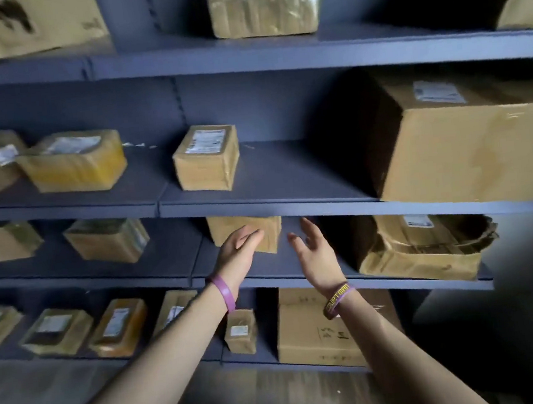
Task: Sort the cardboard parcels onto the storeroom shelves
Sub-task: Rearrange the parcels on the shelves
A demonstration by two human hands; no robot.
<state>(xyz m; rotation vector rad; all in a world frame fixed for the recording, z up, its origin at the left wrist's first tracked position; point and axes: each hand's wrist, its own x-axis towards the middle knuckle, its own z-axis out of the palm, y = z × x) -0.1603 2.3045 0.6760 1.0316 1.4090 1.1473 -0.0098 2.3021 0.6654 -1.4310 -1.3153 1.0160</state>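
Storeroom: blue shelves (291,206) stocked with boxes | cardboard parcel (271,230) sits on third shelf down, near its front edge | left hand (238,248) flat against parcel's near face, fingers straight | right hand (312,249) released, fingers spread, just beside parcel | crushed box (419,252) farther right on same shelf

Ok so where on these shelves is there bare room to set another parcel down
Widest bare patch: second shelf, between the small labelled parcel and the big carton. A smaller gap lies a shelf lower, between the parcel at the left hand and the crushed carton. The bottom-left row is crowded.
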